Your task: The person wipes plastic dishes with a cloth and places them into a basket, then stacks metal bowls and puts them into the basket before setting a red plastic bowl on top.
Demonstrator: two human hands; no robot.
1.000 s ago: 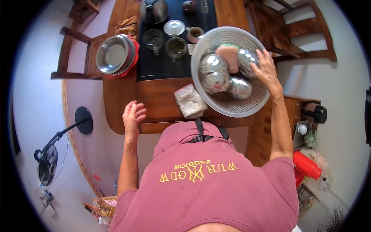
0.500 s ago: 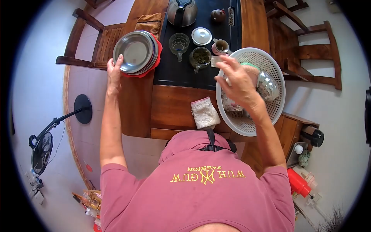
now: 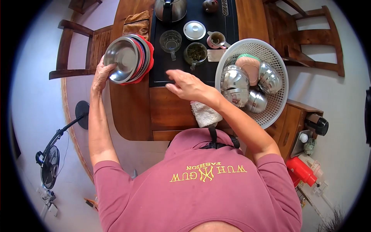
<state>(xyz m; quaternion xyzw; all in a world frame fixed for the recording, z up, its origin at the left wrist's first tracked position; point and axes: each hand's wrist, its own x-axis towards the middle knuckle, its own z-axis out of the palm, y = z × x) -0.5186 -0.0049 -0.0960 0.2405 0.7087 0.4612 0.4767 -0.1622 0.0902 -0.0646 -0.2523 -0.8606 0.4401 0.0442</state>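
My left hand (image 3: 102, 73) grips the near left rim of the top steel bowl (image 3: 122, 58), which tilts toward the left on a stack with a red scalloped rim (image 3: 150, 58) beneath. In mid-air over the table's front part is my right hand (image 3: 187, 86), fingers apart, holding nothing. Beyond it on the right stands a white perforated basket (image 3: 279, 104) with several shiny steel bowls (image 3: 234, 79) and a pink and green container (image 3: 249, 69). A folded white cloth (image 3: 206, 115) lies just below my right forearm, partly covered by it.
On the black tray (image 3: 162, 75) are a glass mug (image 3: 170, 41), a glass of tea leaves (image 3: 196, 53), a white lid (image 3: 194, 30), a small pitcher (image 3: 217, 39) and a kettle (image 3: 176, 9). A brown cloth (image 3: 136, 24) lies behind the stack. Wooden chairs (image 3: 317, 37) flank the table.
My left hand has come to the bowl stack and now tilts the top bowl. My right hand has left the basket and moved left across the table.
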